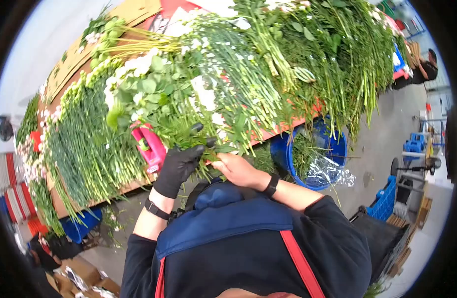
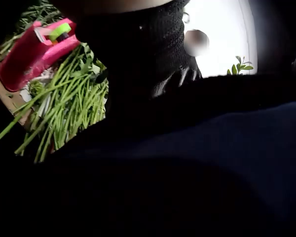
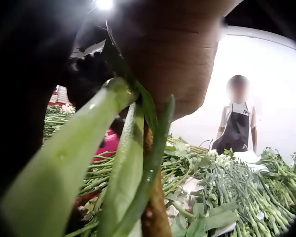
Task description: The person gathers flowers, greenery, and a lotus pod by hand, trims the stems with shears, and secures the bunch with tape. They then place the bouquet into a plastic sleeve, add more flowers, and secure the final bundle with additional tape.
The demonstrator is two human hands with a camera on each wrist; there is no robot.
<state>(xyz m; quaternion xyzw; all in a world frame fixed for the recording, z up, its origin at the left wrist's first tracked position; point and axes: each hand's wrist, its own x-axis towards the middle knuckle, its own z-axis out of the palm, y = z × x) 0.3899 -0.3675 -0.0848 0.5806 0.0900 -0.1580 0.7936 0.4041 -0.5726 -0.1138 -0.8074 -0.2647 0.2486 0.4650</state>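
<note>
My left hand (image 1: 181, 165), in a black glove, holds a bunch of leafy green stems (image 1: 204, 155) at the table's front edge, close before my body. Bare and wearing a dark wristband, my right hand (image 1: 242, 171) grips the lower part of the bunch, right beside the left fingertips. Thick cut green stems (image 3: 64, 153) jut from under the right hand (image 3: 172, 59) in the right wrist view. A pink tool-like holder (image 1: 151, 148) lies just left of the gloved hand. Only the black glove cuff (image 2: 143, 49) shows clearly in the left wrist view; the fingers are hidden.
Rows of cut flowers (image 1: 89, 139) and long green stems (image 1: 243, 84) cover the table. Below its right front edge stands a blue bucket (image 1: 288, 159) with greenery and clear wrap. Across the table is a person in an apron (image 3: 235, 126). A blue crate (image 1: 382, 201) stands at the right.
</note>
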